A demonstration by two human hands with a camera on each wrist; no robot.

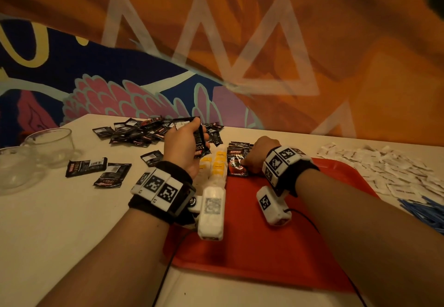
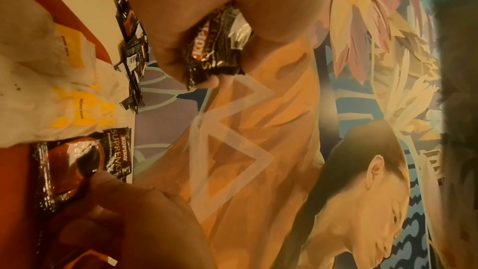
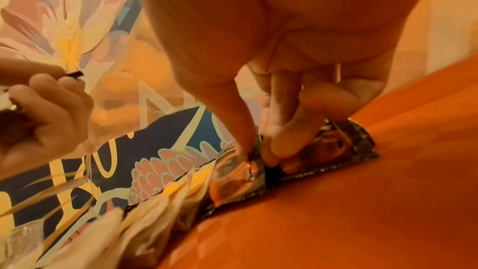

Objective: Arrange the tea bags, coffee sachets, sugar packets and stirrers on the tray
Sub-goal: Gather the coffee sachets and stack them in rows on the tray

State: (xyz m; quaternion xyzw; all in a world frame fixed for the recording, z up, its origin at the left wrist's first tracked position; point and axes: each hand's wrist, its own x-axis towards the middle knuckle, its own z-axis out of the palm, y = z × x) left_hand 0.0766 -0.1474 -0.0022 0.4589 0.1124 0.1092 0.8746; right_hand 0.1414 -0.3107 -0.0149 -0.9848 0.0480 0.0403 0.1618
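Our left hand is up off the pale smooth table, fingers curled tight round a small bunch of glossy black foil coffee sachets; the crinkly film and red logo show well in the left wrist view. Our right hand is down on the flat red plastic tray, thumb and fingertips pinching the bottom edge of a shiny black-and-red coffee sachet that lies at the front of a short overlapping row at the tray's far edge. Just left of it sit soft white paper tea bags with yellow tags, also in overlapping rows.

Beyond the tray's far left corner there's a loose heap of more black sachets, with a few strays nearer us. Two clear glass bowls at far left, a scatter of small white paper sugar packets on the right, and thin blue plastic stirrers piled at the right edge.
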